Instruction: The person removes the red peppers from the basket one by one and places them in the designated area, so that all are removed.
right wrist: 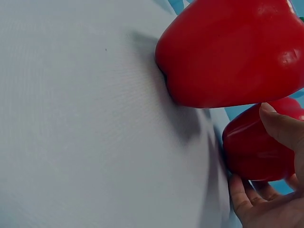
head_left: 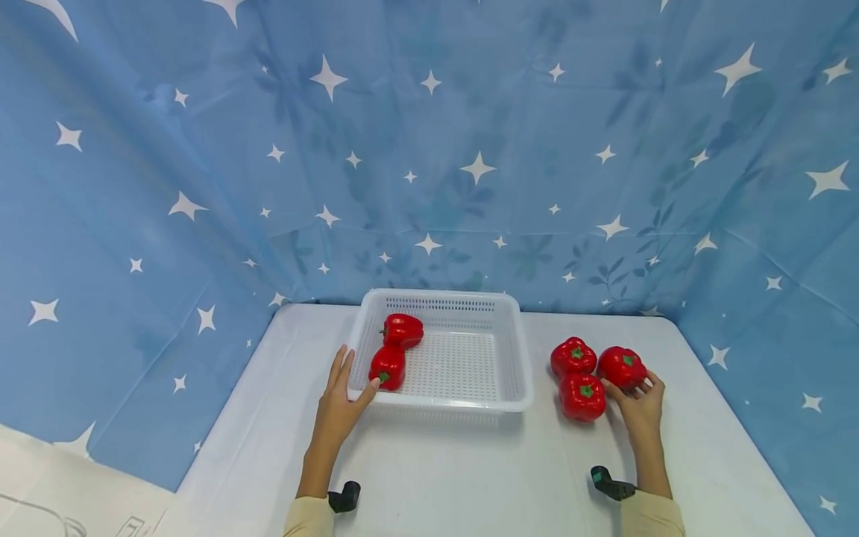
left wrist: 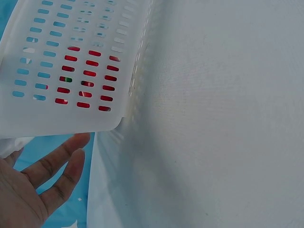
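My left hand (head_left: 335, 412) is at the front left corner of a white plastic basket (head_left: 443, 405), its fingers loosely extended along the outside and the thumb reaching over the rim. Inside the basket lie two red bell peppers, the nearer pepper (head_left: 388, 365) by my thumb and the other pepper (head_left: 404, 330) just behind it. On the right, my right hand (head_left: 640, 409) holds a red bell pepper (head_left: 619, 365) between thumb and fingers. Beside it are two more, a front pepper (head_left: 581, 397) and a back pepper (head_left: 573, 356). The right wrist view shows the held pepper (right wrist: 259, 142) behind a nearer one.
A white-covered table (head_left: 456, 477) carries the basket and the peppers. Behind it and along both sides hangs a blue curtain (head_left: 429, 149) with white stars. A cable (head_left: 33, 505) lies at the lower left, off the table.
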Demonstrator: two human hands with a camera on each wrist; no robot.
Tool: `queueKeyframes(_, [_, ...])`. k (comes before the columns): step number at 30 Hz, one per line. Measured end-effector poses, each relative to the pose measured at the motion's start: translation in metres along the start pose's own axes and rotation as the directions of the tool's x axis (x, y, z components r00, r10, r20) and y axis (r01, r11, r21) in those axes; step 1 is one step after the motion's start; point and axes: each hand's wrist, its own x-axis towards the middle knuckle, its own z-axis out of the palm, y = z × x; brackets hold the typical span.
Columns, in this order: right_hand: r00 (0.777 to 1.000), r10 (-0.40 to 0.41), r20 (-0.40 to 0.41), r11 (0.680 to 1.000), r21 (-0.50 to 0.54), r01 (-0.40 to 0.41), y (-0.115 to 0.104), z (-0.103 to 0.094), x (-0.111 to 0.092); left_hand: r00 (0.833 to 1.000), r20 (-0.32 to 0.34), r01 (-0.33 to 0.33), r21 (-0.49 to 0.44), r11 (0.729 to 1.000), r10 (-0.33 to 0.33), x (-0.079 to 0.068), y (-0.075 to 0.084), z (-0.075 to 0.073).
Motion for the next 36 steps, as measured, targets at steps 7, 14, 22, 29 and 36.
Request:
queueKeyframes(7, [0.998, -0.037, 0.051, 0.998, -0.041, 0.039, -0.0022, -0.0017, 0.0009, 1.0, 0.003, -0.001, 0.008, 1.0, 0.001, 0.0031, 0.0019, -0.0014])
queueKeyframes(14, [0.996, -0.036, 0.082, 0.997, -0.07, 0.042, 0.004, -0.0066, -0.0017, 1.0, -0.003, -0.008, 0.004, 1.0, 0.008, 0.0012, 0.0008, -0.0005])
queueKeyframes(22, [0.995, -0.051, 0.08, 0.996, -0.074, 0.057, 0.0044, -0.0057, 0.0003, 1.0, -0.007, -0.007, 0.002, 1.0, 0.007, 0.0018, -0.0015, 0.0001])
queueKeyframes(29, [0.996, -0.046, 0.077, 0.996, -0.067, 0.051, 0.0048, -0.005, 0.0017, 1.0, -0.006, -0.001, -0.007, 1.0, 0.001, 0.0016, -0.0019, 0.0006])
queueKeyframes(36, [0.996, -0.052, 0.067, 0.996, -0.068, 0.056, 0.0045, -0.0039, 0.0005, 1.0, 0.003, 0.0, -0.006, 1.0, 0.0, 0.0011, -0.0022, 0.0009])
